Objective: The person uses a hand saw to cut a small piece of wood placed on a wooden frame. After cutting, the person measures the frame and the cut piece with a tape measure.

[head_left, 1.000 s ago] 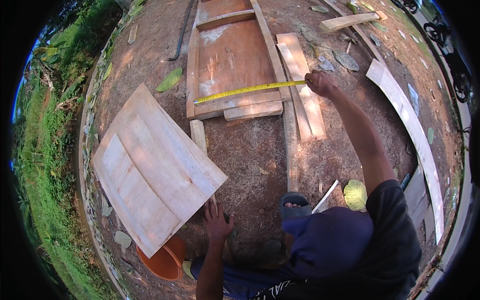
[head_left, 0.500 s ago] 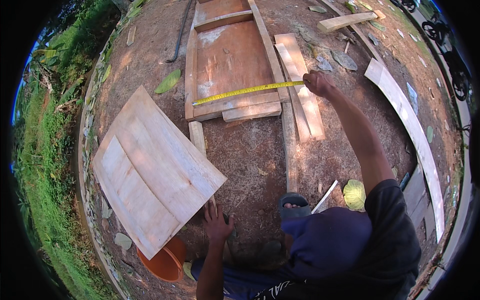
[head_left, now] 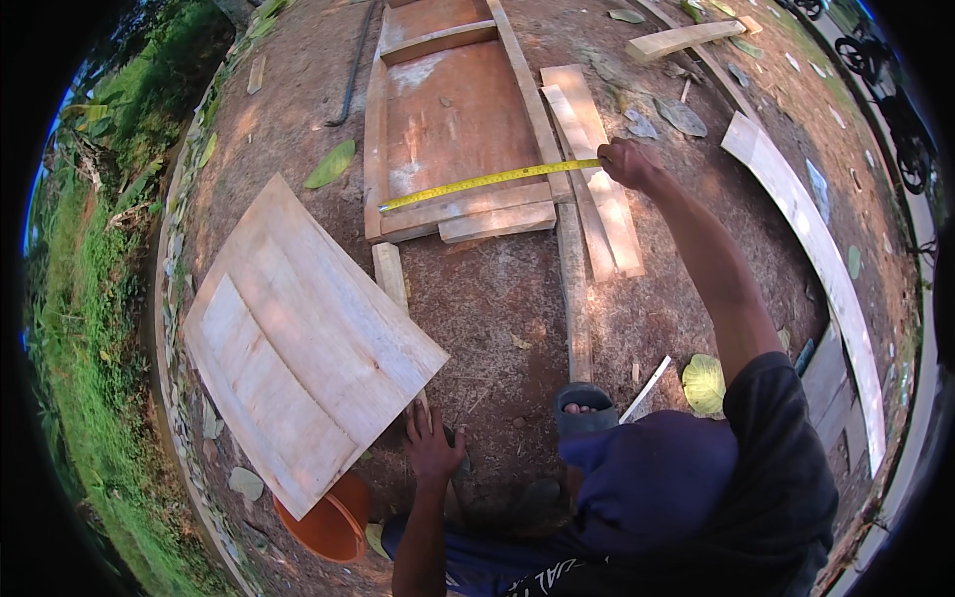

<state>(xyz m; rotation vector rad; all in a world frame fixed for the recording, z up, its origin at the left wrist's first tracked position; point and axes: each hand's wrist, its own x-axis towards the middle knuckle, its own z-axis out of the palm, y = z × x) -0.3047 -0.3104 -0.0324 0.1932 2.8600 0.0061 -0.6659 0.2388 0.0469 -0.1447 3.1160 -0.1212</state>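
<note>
A yellow tape measure (head_left: 477, 183) is stretched across the near end of a wooden frame (head_left: 373, 139) with a brown panel inside. Its free end lies at the frame's left side. My right hand (head_left: 629, 162) is closed around the other end, just beyond the frame's right side; the tape's case is hidden in the grip. My left hand (head_left: 435, 450) is low in the middle, fingers spread, resting on a wooden strip by the corner of a pale plywood sheet (head_left: 318, 338). A short wood block (head_left: 497, 222) lies against the frame's near edge.
An orange bucket (head_left: 333, 522) stands partly under the plywood. Loose boards (head_left: 607, 214) lie right of the frame, and a long pale plank (head_left: 816, 229) farther right. A dark metal bar (head_left: 350, 85) lies left of the frame. My sandalled foot (head_left: 585, 408) is on the soil.
The view has shifted very slightly. Both hands and the stretched tape measure hold the same places.
</note>
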